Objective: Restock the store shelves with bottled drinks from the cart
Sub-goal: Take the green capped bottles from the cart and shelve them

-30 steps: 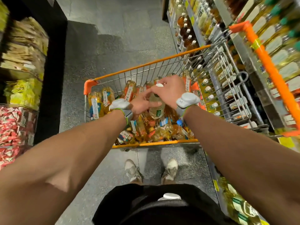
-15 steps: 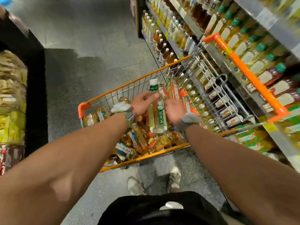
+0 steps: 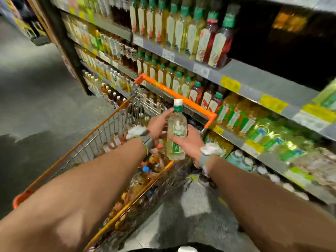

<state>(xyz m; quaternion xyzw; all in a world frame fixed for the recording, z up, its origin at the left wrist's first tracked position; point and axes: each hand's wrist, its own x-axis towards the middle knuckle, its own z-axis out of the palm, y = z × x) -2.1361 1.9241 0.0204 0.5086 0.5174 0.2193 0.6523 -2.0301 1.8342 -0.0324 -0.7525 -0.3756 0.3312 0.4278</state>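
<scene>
Bottle (image 3: 176, 132) now higher above cart (image 3: 190, 104), right hand (image 3: 188, 143) wrapped round it, left hand (image 3: 157, 124) flat alongside.

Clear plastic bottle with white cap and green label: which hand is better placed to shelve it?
Right. The right hand grips the clear plastic bottle by its body, nearer the grey shelves; the left hand only touches its neck, over the orange-rimmed wire cart.

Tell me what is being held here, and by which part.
A white-capped bottle: the right hand grips its lower body, while the left hand touches its shoulder below the neck.
</scene>
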